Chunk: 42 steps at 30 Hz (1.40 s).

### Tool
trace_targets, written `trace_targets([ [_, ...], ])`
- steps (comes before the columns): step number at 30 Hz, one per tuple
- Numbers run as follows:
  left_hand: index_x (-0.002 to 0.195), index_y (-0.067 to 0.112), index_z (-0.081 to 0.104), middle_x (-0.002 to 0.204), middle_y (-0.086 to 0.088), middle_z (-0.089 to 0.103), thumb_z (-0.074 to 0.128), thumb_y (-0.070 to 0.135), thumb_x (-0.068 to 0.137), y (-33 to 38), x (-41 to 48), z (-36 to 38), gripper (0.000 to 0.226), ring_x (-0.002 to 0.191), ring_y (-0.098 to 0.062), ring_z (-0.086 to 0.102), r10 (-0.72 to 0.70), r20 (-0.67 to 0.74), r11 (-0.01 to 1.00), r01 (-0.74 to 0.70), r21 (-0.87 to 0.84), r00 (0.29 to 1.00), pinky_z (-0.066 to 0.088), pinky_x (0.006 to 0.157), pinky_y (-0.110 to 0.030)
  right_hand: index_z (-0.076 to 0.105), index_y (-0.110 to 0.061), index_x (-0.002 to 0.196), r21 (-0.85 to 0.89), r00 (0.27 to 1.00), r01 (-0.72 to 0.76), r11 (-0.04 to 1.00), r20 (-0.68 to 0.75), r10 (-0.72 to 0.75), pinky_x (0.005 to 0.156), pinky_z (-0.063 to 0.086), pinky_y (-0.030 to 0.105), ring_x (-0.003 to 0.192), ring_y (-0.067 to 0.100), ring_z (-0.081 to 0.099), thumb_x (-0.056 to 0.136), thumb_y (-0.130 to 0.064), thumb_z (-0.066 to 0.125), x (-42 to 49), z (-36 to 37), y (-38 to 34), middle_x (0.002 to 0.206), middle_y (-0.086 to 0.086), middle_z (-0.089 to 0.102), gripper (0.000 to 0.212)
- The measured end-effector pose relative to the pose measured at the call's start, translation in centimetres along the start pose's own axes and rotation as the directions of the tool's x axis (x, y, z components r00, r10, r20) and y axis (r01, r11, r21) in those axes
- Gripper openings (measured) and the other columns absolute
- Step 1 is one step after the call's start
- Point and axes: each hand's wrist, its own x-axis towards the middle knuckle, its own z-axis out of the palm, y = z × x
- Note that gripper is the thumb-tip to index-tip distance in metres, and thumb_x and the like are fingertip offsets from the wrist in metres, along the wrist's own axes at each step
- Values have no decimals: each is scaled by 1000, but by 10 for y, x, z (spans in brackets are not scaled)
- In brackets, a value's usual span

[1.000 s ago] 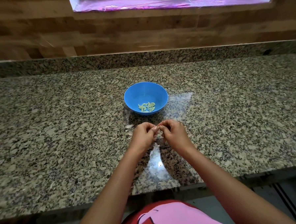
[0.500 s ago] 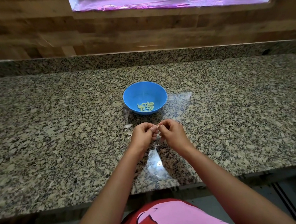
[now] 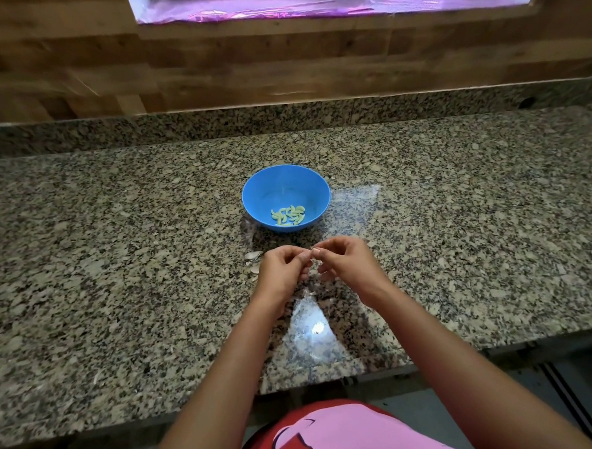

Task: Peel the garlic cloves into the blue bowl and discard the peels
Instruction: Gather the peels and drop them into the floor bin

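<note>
A blue bowl (image 3: 285, 183) stands in the middle of the granite counter with several pale peeled garlic cloves (image 3: 288, 215) on its bottom. Just in front of it my left hand (image 3: 283, 273) and my right hand (image 3: 346, 266) meet fingertip to fingertip a little above the counter. Both have curled fingers pinching a small garlic clove between them; the clove itself is almost wholly hidden by the fingers. A few whitish garlic peels (image 3: 253, 255) lie on the counter just left of my left hand.
The granite counter (image 3: 117, 251) stretches wide to both sides, with a low granite upstand and a wooden wall behind. Its front edge runs close to my body. A shiny reflection (image 3: 312, 326) lies on the stone between my forearms.
My hands stay together in front of the bowl; the fingertips have shifted slightly as they work on the clove. The bowl has not moved.
</note>
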Motion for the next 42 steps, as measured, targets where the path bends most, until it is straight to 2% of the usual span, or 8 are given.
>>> trace_targets([
  [5,83,7,62,70,-3,58,55,7,93,1,1,1,12,62,-9,52,-20,8,999,20,-26,1000,48,58,-17,65,-1,90,-10,1000,9,1000,0,-9,56,53,25,61,16,61,89,-8,61,0,-1,1,78,13,66,8],
  [12,81,7,62,69,-3,57,54,5,93,-1,3,-5,14,59,-8,51,-49,-33,996,46,-79,998,49,56,-16,64,-6,94,-295,997,76,952,12,-76,65,56,29,63,12,61,91,-3,56,2,-5,2,80,5,64,9],
  [17,91,2,63,78,-7,62,51,3,94,-1,3,-3,12,63,-7,53,-56,4,997,56,-55,998,49,57,-13,66,-4,81,-391,999,50,919,19,-46,64,55,33,62,17,63,84,-22,70,1,-3,0,75,12,69,19],
  [23,85,9,64,78,-6,63,53,5,93,-1,3,-2,13,67,-9,55,-61,45,998,61,-3,997,49,67,-21,59,-10,92,-197,1000,20,980,11,-18,55,52,26,65,17,63,84,-9,69,1,0,-2,87,10,66,13],
  [27,84,8,64,74,-6,60,55,7,92,-3,3,0,12,64,-10,54,-58,45,998,58,0,997,50,67,-24,67,-2,95,-196,999,50,979,1,-51,63,56,39,61,17,61,88,-9,64,1,1,-1,77,5,66,11],
  [30,89,10,65,76,-6,63,56,14,92,-1,4,-1,10,67,-14,56,-23,21,985,19,173,1000,52,70,-35,66,-2,93,-169,999,47,984,-3,-48,64,56,39,61,15,60,88,-7,62,1,2,1,77,4,66,8],
  [34,100,9,63,84,-3,63,51,18,94,0,2,-4,16,75,-16,57,145,-20,818,-109,565,989,45,68,-31,60,-5,87,-18,999,-14,1000,-37,13,64,56,44,63,20,60,93,-2,53,2,2,3,75,8,61,10],
  [42,84,10,64,68,-1,59,49,10,96,5,8,0,20,61,-12,53,-55,54,987,46,154,997,51,66,-29,64,0,100,69,998,45,997,37,-48,54,55,26,62,16,62,87,-5,63,-3,1,5,80,11,66,14],
])
